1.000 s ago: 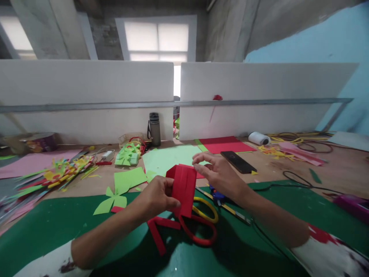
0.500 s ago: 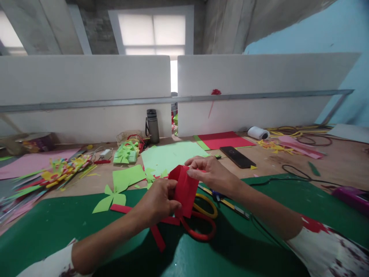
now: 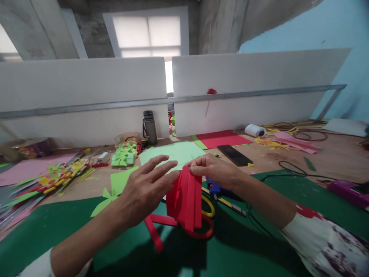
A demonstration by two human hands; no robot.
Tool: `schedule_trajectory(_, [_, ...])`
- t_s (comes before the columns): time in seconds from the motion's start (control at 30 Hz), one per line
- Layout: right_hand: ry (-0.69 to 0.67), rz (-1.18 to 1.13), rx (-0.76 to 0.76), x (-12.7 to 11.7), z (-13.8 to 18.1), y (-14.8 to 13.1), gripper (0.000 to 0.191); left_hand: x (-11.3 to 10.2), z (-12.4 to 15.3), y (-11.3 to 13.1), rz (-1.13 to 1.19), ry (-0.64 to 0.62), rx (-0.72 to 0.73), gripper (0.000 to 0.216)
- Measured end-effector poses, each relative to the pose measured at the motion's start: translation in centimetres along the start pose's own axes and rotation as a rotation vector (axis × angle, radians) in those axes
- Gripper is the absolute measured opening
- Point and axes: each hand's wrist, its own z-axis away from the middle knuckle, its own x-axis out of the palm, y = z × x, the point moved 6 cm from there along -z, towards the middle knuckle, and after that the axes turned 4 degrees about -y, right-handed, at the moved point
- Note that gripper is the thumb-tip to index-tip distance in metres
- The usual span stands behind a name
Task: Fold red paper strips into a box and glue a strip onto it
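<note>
Right hand [image 3: 211,171] fingers pinch pleated red paper [image 3: 186,200] top edge; left hand [image 3: 144,190] fingers spread against its side.

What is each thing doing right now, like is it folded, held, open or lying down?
Red paper: folded in pleats, held upright.
Right hand: shut, pinching the paper's top edge.
Left hand: open, fingers spread against the paper.
Scissors: lying flat on the green mat.
Bottle: upright, capped.
Phone: lying flat, screen dark.

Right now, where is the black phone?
The black phone lies on the table right of centre in the head view, just beyond the right hand, beside the red paper sheet.
</note>
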Motion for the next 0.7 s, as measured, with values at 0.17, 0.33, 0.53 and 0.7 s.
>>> schedule_trajectory(0.17, [-0.108, -0.072, 0.044, 1.4, 0.1, 0.2, 0.028, 1.3, 0.1, 0.6, 0.015, -0.107, 0.087, 0.031])
schedule_trajectory(0.33, [-0.172, -0.142, 0.079, 2.6, 0.1, 0.7, 0.027, 1.5, 0.2, 2.1, -0.029, -0.222, 0.202, 0.029])
schedule_trajectory(0.53, [-0.22, -0.157, 0.124, 3.9, 0.3, 1.4, 0.027, 0.4, 0.0, 3.4, 0.05, -0.084, 0.288, 0.016])
schedule_trajectory(0.7, [-0.238, -0.205, 0.124, 4.5, 0.3, 1.3, 0.023, 0.4, 0.4, 3.9, 0.042, -0.015, 0.303, 0.012])
